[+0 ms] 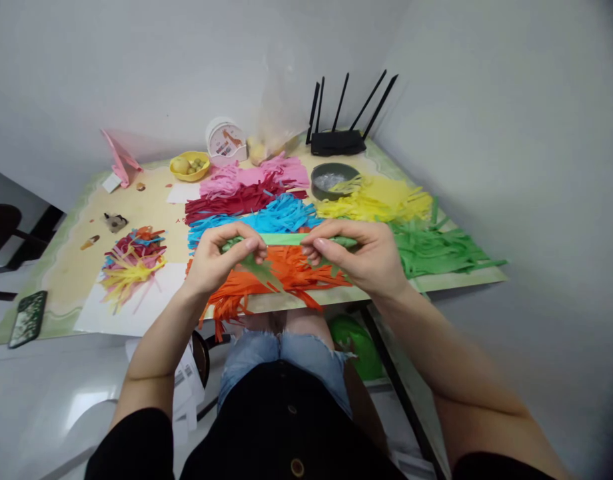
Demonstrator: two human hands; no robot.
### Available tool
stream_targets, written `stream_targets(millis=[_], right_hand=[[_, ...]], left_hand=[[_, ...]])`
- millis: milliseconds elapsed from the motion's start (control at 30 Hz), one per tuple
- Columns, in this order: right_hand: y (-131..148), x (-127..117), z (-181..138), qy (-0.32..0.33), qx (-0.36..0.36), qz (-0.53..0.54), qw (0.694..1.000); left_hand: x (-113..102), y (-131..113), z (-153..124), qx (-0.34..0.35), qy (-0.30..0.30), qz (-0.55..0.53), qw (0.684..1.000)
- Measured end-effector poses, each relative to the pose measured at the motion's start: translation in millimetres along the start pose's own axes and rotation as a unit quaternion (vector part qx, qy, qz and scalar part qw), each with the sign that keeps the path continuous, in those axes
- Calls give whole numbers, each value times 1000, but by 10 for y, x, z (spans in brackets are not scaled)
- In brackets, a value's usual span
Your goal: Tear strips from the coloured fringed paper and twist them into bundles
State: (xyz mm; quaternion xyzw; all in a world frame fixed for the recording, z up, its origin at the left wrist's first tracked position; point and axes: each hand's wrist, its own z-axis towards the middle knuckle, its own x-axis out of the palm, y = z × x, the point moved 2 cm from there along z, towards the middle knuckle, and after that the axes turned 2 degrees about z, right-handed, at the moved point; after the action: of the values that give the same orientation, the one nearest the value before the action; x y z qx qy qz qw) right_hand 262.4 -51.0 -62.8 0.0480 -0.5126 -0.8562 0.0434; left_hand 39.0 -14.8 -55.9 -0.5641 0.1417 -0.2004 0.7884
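A green fringed paper strip [285, 239] is stretched level between my hands, above the table's front edge. My left hand [228, 252] pinches its left end, and loose green fringe hangs below the fingers. At the other end my right hand [359, 252] is closed on the strip between thumb and fingers. Just beneath and behind the hands lie orange fringed strips [286, 270], some drooping over the edge. Blue strips [276, 213], dark red strips [241, 198] and pink strips [256, 175] lie in rows farther back. Yellow strips [381, 198] and green strips [436, 245] spread to the right.
A multicoloured bundle [134, 260] rests at left by white paper [106, 313] and a phone [27, 320]. Along the back stand a yellow fruit bowl [189, 175], a round white box [225, 141] and a black router [338, 142]. A dark round bowl [316, 181] sits by the yellow strips.
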Motion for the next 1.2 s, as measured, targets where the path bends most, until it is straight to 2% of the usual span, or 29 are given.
stream_targets(millis=[167, 300, 367, 433, 600, 733, 833, 933, 1033, 1133, 1200], right_hand=[[86, -13, -15, -21, 28, -102, 994], [120, -32, -13, -34, 19, -200, 979], [118, -34, -6, -44, 12, -216, 975], [102, -19, 1, -42, 21, -174, 984], [31, 48, 3, -34, 56, -4, 998], [-31, 67, 9, -23, 50, 66, 996], [-48, 66, 26, 0, 15, 98, 995], [-50, 68, 38, 17, -16, 85, 996], [-78, 69, 38, 13, -3, 74, 997], [-110, 60, 40, 12, 12, 44, 999], [-107, 56, 54, 30, -9, -7, 999]], left_hand=[[-6, -66, -43, 51, 4, 141, 989], [1, -131, -56, 68, -13, 294, 953], [12, -139, -55, 58, -22, 323, 945], [25, -129, -52, 40, -34, 293, 955], [49, -55, -46, -27, -58, 91, 994], [33, -6, -34, -72, -68, -10, 995], [31, 24, -21, -77, -67, -54, 993], [35, 75, -29, -49, -62, -64, 995], [-11, 131, -55, -21, -44, -44, 998], [-114, 99, -56, -5, 12, 43, 999], [-177, 14, -23, 3, 44, 137, 990]])
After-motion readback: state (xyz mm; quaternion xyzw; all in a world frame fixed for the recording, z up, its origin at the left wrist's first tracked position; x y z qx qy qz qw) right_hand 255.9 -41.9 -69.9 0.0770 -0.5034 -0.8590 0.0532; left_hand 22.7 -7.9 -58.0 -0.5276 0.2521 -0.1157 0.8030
